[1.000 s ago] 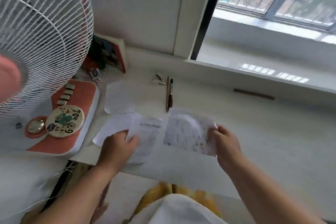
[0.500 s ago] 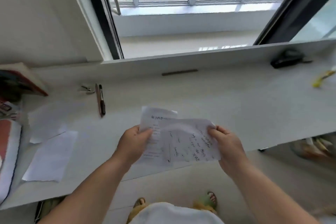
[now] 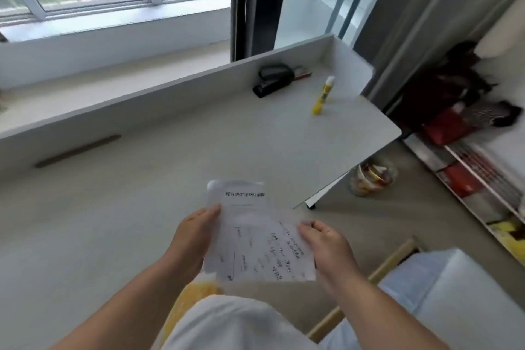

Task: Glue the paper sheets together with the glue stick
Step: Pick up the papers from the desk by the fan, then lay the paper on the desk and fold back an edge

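Two paper sheets are held overlapped above the desk's front edge. The rear printed sheet [image 3: 238,202] sticks up behind the front handwritten sheet [image 3: 264,253]. My left hand [image 3: 193,239] pinches their left edge and my right hand [image 3: 324,244] grips the right edge. A yellow glue stick with a white cap [image 3: 323,95] lies on the white desk [image 3: 199,150] at the far right corner, well away from both hands.
A black stapler [image 3: 272,79] sits by the desk's raised back wall, left of the glue stick. The desk's right edge drops to the floor, where a clear bin [image 3: 372,179] stands. Cluttered shelves [image 3: 477,179] fill the right side. A window is behind.
The view has swung right, away from the fan and loose sheets, bringing the glue stick and stapler into sight. The two sheets came together from side by side to overlapping.
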